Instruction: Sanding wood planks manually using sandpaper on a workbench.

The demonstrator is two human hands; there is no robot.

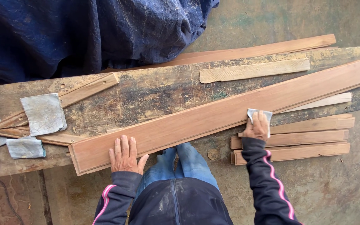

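Observation:
A long reddish wooden board lies slantwise across a worn workbench. My left hand rests flat on the board's near left end, fingers spread. My right hand presses a small grey piece of sandpaper against the board's near edge, right of the middle.
Several sandpaper sheets lie at the bench's left end over thin wooden strips. A pale short plank and a long strip lie farther back. Stacked slats sit to the right. A dark blue tarp covers the far side.

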